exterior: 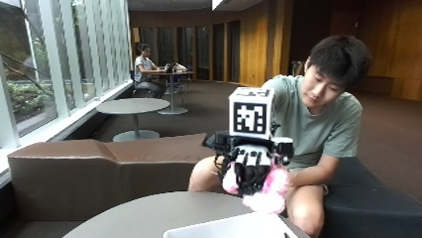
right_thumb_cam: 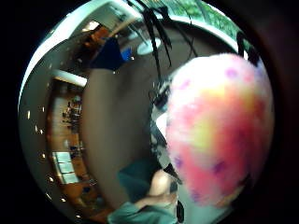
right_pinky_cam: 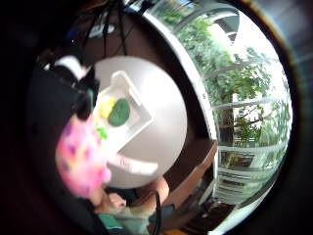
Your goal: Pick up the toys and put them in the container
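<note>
round grey table, white container sitting on it, white card near table edge

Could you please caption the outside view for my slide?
Gloved right hand holds a pink plush toy above the white container.

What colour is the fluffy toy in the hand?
The fluffy toy is pink with yellow patches and purple spots, seen best in the thumb side palm view. The gloved right hand holds it.

Right hand raised, gripping.
Gloved right hand held up in front of the seated person's torso, back toward the outside camera, fingers curled down round a pink plush toy.
</note>
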Motion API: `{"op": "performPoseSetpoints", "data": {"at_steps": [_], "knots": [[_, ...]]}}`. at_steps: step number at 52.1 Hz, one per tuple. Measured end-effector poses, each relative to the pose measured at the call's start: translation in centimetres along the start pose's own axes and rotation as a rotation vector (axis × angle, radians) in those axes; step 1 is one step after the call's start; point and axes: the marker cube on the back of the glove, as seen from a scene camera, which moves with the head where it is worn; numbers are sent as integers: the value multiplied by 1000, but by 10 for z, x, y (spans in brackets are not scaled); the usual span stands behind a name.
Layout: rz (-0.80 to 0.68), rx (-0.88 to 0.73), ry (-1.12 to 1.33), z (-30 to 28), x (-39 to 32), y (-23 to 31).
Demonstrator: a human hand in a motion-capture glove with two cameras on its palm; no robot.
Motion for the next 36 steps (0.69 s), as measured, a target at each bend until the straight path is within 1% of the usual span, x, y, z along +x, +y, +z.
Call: {"op": "performPoseSetpoints", "data": {"at_steps": [8, 11, 14, 22, 25, 36], "knots": [[69, -296, 76, 36, -1, -1], [93, -341, 83, 38, -1, 0], [100, -296, 90, 34, 0, 1], [59, -157, 97, 8, -1, 14], [41, -136, 95, -2, -1, 22], [-30, -72, 6, -44, 3, 85]]}}
